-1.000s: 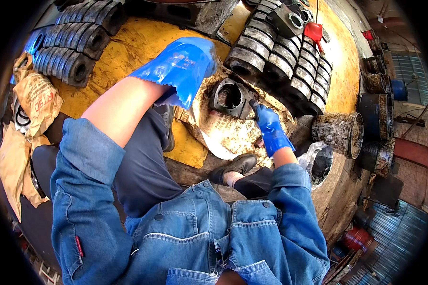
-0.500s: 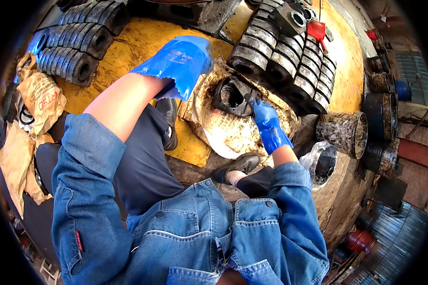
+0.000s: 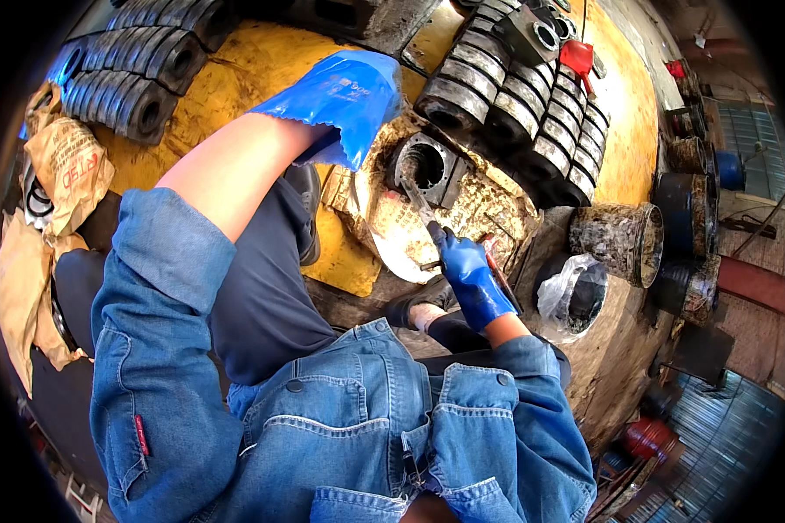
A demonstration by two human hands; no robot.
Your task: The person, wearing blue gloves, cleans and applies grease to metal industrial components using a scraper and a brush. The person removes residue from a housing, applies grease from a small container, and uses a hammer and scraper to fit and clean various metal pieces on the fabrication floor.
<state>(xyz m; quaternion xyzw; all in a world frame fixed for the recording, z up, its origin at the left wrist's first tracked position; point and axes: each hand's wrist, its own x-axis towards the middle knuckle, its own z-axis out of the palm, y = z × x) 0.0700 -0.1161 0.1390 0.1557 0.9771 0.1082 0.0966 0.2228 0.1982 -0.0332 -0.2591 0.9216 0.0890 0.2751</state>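
Looking down from the head camera, the left hand (image 3: 344,100) in a blue glove lies on the near-left edge of a square metal housing with a round bore (image 3: 427,166), fingers together and pressed onto it rather than wrapped around it. That housing sits on a grimy, stained sheet (image 3: 462,218) in the middle of the yellow work surface (image 3: 253,70). Closed around the handle of a thin scraping tool (image 3: 419,205), the right hand (image 3: 469,275) aims its tip at the near rim of the bore. Rows of dark cylindrical parts (image 3: 515,96) stand on the far right, more (image 3: 135,74) on the far left. Doing this well probably means steadying the housing firmly and drawing the tip evenly around the rim, with short strokes and light pressure. Compared with half a second earlier, the right hand has drawn back toward the body, and the tool's blade shows more fully.
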